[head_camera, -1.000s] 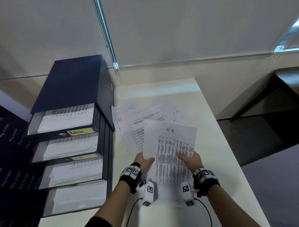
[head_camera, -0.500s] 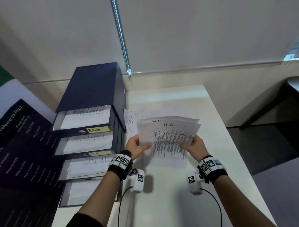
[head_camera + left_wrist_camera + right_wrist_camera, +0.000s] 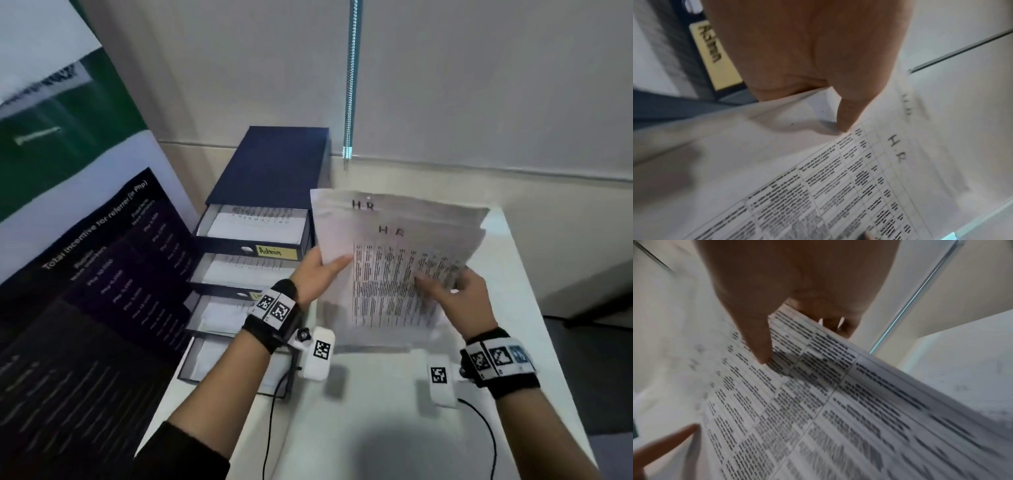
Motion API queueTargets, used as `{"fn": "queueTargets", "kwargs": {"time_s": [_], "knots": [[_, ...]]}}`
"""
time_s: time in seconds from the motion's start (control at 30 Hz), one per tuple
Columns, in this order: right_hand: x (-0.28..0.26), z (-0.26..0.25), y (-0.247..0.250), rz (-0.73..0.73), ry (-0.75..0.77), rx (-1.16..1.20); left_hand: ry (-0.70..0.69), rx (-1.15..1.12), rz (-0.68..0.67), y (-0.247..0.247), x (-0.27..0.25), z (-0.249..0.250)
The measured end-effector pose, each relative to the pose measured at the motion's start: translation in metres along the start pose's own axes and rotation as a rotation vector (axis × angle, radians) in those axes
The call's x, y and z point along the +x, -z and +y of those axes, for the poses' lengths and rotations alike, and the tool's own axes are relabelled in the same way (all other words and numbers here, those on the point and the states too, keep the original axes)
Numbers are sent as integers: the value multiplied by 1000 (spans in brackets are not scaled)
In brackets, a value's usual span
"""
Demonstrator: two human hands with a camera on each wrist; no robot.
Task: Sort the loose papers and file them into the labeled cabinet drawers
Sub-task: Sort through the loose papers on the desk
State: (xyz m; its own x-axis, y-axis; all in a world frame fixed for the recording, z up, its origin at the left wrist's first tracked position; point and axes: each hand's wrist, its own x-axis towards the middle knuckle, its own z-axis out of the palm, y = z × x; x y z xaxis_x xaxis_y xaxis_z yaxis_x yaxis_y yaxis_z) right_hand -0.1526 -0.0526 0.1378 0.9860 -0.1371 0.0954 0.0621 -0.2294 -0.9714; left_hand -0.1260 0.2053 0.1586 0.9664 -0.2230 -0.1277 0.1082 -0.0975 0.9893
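Presently both hands hold a small stack of papers [image 3: 394, 274] raised above the white table [image 3: 513, 308], just to the right of the dark blue cabinet [image 3: 274, 164]. The left hand [image 3: 317, 274] pinches the stack's left edge, thumb on the front face and fingers behind; the right hand [image 3: 459, 298] grips the right edge, thumb laid across the printed table and fingers curled underneath. The sheets stand in portrait, long axis running from the person toward the wall, top edge farthest away and tilted up, with the handwritten "HR" headings at that far end. Two such headings show, one sheet offset behind the other. The head view alone shows the cabinet's four drawers pulled out in steps, each holding paper, the top one bearing a yellow label [image 3: 276, 252] reading "Admin"; the second drawer's label is mostly hidden by the left wrist. A dark poster [image 3: 102, 291] leans to the left of the cabinet. The left wrist view gives the thumb tip [image 3: 844, 125] pressing beside the table's top corner, and the same yellow label close behind the hand. The right wrist view shows several sheet edges fanned under the right thumb [image 3: 760, 345], text blurred
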Motion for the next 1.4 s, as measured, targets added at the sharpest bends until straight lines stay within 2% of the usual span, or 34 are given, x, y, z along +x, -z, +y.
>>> {"fn": "queueTargets", "kwargs": {"time_s": [0.1, 0.17, 0.23, 0.37, 0.43, 0.5, 0.57, 0.63, 0.83, 0.9, 0.97, 1.1, 1.2, 1.33, 1.4], "knots": [[-5, -33, -37, -130, -43, -8, -34, 36, 102, 34, -8, 15], [-17, -44, -71, -199, -152, -49, -15, 56, 160, 60, -20, 14], [-32, -48, -106, -256, -285, -74, 60, 76, 209, 89, -37, -1], [-60, -45, -166, -412, -418, 37, 247, 14, 314, 151, -81, -45], [-68, -37, -194, -512, -506, 103, 326, 121, 322, 176, -104, -54], [-67, -12, -219, -540, -622, 168, 435, 222, 373, 199, -127, -61], [-64, 12, -241, -541, -767, 261, 492, 273, 360, 219, -147, -72], [-70, -7, -256, -518, -871, 337, 502, 278, 310, 234, -162, -83], [-65, -24, -280, -530, -899, 563, 435, 233, 231, 257, -172, -84], [-65, -34, -279, -552, -916, 546, 412, 130, 251, 257, -166, -82], [-68, -40, -273, -642, -916, 489, 410, 67, 244, 258, -156, -83], [-78, -38, -262, -793, -892, 371, 455, 85, 181, 259, -137, -85], [-68, -27, -259, -716, -889, 322, 445, 104, 147, 257, -128, -81], [-58, -23, -267, -675, -983, 323, 490, 165, 50, 267, -124, -78], [-53, -25, -271, -620, -981, 344, 517, 185, 49, 277, -123, -81]]}}
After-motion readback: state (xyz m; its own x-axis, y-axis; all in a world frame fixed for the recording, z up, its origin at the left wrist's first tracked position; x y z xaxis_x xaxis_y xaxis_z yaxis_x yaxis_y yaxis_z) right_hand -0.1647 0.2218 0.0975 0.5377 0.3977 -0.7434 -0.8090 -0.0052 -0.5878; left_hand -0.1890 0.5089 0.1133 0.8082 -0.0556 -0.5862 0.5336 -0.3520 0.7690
